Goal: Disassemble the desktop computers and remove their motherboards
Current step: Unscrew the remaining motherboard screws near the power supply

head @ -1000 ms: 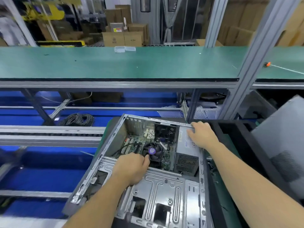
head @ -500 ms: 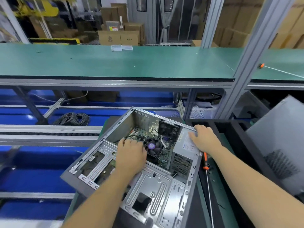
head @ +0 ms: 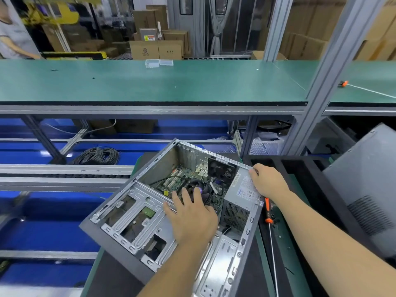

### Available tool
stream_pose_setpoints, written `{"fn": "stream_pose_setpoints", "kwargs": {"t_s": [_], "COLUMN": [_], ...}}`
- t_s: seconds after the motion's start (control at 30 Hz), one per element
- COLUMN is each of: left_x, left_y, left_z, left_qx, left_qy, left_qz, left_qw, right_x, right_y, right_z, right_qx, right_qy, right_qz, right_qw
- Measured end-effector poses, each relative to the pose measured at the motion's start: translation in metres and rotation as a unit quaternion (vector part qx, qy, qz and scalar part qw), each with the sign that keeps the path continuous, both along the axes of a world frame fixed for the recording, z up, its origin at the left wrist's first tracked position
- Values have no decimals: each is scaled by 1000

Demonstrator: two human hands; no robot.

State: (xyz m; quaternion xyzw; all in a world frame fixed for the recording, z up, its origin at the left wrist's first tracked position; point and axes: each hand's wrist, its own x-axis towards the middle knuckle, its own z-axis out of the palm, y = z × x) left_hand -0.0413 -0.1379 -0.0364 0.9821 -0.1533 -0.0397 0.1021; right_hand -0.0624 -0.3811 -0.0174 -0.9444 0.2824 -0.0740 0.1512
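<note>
Head view: open computer case (head: 137,221) lies on the bench, motherboard (head: 182,183) inside. Left hand (head: 192,219), fingers spread, rests on the drive cage (head: 139,219); right hand (head: 267,181) grips the case's rear edge beside the power supply (head: 242,196). Screwdriver (head: 269,215) lies just right.

A factory assembly line with stacked cartons behind it.

A long green-topped bench (head: 150,84) ran across the room on a grey aluminium frame, with an upright post (head: 327,69) rising at the right. Under it lay blue flooring (head: 42,213) and a coil of black cable (head: 97,155). Cardboard boxes (head: 156,49) stood beyond, near a yellow machine (head: 53,16).
</note>
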Motion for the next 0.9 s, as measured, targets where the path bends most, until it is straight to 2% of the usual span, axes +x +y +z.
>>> {"fn": "stream_pose_setpoints", "kwargs": {"t_s": [0.4,0.7,0.8,0.9], "left_x": [47,85,81,67], "left_y": [12,47,51,37], "left_z": [3,2,3,9], "left_qx": [-2,-56,-38,-46], "left_qy": [-15,-47,-56,-5], "left_qz": [-116,-199,-152,-29], "left_qw": [993,977,986,998], "right_x": [-30,-65,-52,-9], "right_y": [16,59,51,37], "right_z": [-6,0,12,21], "right_qx": [-33,-39,-34,24], "right_qy": [-6,50,92,92], "right_qz": [-92,-134,-111,-61], "right_qw": [995,989,989,994]}}
